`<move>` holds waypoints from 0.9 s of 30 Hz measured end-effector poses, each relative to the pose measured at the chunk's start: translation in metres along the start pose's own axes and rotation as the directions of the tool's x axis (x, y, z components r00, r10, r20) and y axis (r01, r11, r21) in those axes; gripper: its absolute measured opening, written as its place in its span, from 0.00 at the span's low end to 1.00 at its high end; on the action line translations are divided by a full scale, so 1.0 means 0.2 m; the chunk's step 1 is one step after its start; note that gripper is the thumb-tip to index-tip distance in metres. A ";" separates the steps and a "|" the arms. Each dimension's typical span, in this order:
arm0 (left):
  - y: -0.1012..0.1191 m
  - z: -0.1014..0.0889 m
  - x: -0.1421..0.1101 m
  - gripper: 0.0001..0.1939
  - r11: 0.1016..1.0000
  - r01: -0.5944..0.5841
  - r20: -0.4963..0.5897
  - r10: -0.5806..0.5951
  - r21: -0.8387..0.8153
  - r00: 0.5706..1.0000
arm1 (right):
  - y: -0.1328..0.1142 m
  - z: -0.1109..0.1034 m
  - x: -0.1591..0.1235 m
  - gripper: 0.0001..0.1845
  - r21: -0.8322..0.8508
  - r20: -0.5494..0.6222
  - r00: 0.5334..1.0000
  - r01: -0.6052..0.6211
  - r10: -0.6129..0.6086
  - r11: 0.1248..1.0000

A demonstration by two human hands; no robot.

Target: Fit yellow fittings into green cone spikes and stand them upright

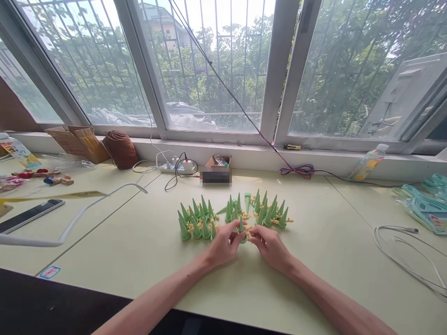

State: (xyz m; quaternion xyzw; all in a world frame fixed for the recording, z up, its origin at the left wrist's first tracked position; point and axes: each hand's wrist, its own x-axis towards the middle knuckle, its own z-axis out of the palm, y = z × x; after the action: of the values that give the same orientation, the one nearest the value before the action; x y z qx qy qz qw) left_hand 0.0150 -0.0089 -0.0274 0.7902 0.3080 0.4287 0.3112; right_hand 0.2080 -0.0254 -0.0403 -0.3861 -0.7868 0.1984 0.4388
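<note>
Left grip (224,243) pinches 1 green cone (241,225); right grip (273,245) pinches 1 yellow piece (248,234).

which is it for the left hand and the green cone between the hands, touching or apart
Touching. The head view shows the left hand holding the cone low down, between thumb and finger.

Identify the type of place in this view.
Likely a small indoor workshop or hand-assembly bench: rows of green cones with yellow fittings stand on a pale worktop, a power strip sits by the windows, and both hands work at one cone.
</note>
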 end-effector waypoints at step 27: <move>0.00 0.03 -0.01 0.14 0.994 0.010 0.068 -0.017 0.107 0.998 | 0.01 -0.01 0.00 0.17 0.035 -0.053 0.997 -0.055 0.057 0.998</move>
State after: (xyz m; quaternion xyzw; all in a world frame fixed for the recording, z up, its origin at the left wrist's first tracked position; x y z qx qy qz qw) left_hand 0.0189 -0.0110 -0.0300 0.8179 0.3250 0.3822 0.2819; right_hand 0.2102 -0.0234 -0.0416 -0.4059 -0.7601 0.2134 0.4604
